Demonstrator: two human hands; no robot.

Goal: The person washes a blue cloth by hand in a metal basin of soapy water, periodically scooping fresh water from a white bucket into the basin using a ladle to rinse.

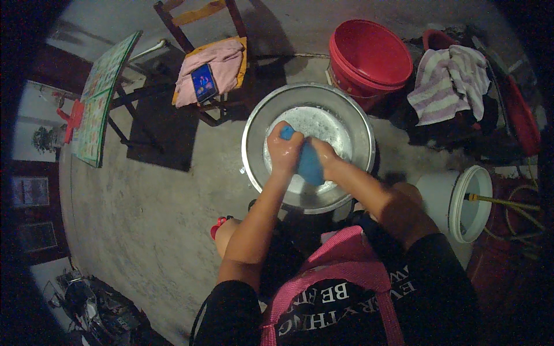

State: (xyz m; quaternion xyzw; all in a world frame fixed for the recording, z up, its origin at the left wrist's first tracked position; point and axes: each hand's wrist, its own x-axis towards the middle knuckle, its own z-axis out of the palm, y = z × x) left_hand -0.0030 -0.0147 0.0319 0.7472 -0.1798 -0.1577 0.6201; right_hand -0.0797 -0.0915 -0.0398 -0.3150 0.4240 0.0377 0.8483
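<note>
A round metal basin [255, 173] with a little sudsy liquid in its bottom stands before me. Over it, my left hand [285, 149] is closed on one end of a blue cloth [310, 166], a bit of which pokes out at the top of the fist. My right hand [323, 158] grips the same cloth from the other side, close beside the left. The cloth's lower part hangs between both hands above the basin. Both hands look wet, and the right fingers are partly hidden.
Behind the basin is a red bucket [372, 52]. A wooden chair [246, 43] holds a pink towel [227, 65] and a smartphone [204, 82]. At right are a striped towel [446, 82] and a white bucket [437, 199] with a yellow hose [497, 199]. A folding table [101, 104] stands left.
</note>
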